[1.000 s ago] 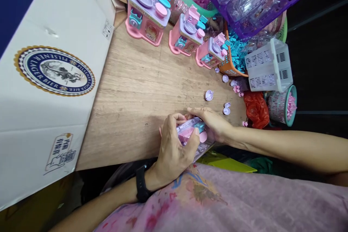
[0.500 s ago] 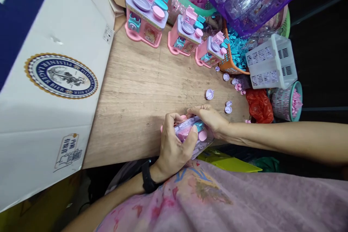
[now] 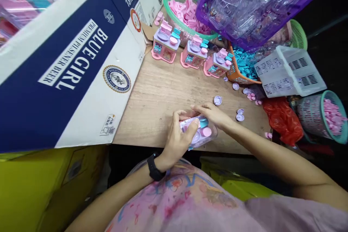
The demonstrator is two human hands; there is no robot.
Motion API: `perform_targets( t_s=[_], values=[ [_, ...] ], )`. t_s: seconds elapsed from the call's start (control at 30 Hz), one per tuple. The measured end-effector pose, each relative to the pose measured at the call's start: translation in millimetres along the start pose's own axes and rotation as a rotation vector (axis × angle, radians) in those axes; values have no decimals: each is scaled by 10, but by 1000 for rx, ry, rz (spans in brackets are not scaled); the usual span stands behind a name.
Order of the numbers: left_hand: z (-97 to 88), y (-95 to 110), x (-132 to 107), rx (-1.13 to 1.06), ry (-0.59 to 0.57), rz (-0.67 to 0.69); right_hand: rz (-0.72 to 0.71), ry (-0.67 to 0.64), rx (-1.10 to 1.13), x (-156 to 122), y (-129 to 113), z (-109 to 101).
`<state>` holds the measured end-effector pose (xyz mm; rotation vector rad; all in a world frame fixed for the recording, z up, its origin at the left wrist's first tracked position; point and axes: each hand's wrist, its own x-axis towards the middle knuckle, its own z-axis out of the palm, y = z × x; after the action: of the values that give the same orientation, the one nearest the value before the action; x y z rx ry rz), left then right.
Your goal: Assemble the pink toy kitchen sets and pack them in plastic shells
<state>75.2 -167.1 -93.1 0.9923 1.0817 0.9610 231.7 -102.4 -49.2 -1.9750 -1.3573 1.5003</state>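
Just above the table's near edge, a pink, purple and teal toy kitchen (image 3: 206, 131) sits partly inside a clear plastic case (image 3: 214, 134). My left hand (image 3: 179, 136) is closed around its left side, thumb across the top. Against the far right side presses my right hand (image 3: 213, 115), its fingers bent and partly hidden behind the toy. Past my hands lie a small purple cup (image 3: 218, 100) and another purple piece (image 3: 239, 117). Three similar toys, among them the left one (image 3: 165, 43), stand in a row at the back.
A large beer carton (image 3: 92, 61) walls off the left. Behind the row are a green basket of pink parts (image 3: 174, 21), a purple crate of clear cases (image 3: 202, 16) and an orange basket of teal parts (image 3: 240, 78). A red bag (image 3: 281, 117) lies right.
My view has swung so more of the carton shows. The toy in my hands has tilted, its top now facing me more. Both hands keep hold of it.
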Motion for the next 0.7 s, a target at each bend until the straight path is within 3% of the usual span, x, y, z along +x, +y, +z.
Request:
perform_targets(
  t_s=[0.2, 0.37, 0.43, 0.53, 0.6, 0.7],
  values=[
    [94, -167, -11, -127, 59, 9, -164, 93, -275, 48, 19, 3],
    [-16, -179, -28, -74, -5, 75, -230, 82, -148, 3, 31, 53],
    [-116, -235, -22, 19, -80, 262, -222, 75, -6, 30, 133, 63],
    [-298, -411, 40, 257, -302, 668, -176, 23, 209, 175, 321, 114],
    [-428, -525, 69, 429, -409, 807, -103, 4, 350, 257, 388, 213],
    [-655, -549, -40, 557, -327, 901, 30, 9, 674, 236, 356, 441]
  ],
)
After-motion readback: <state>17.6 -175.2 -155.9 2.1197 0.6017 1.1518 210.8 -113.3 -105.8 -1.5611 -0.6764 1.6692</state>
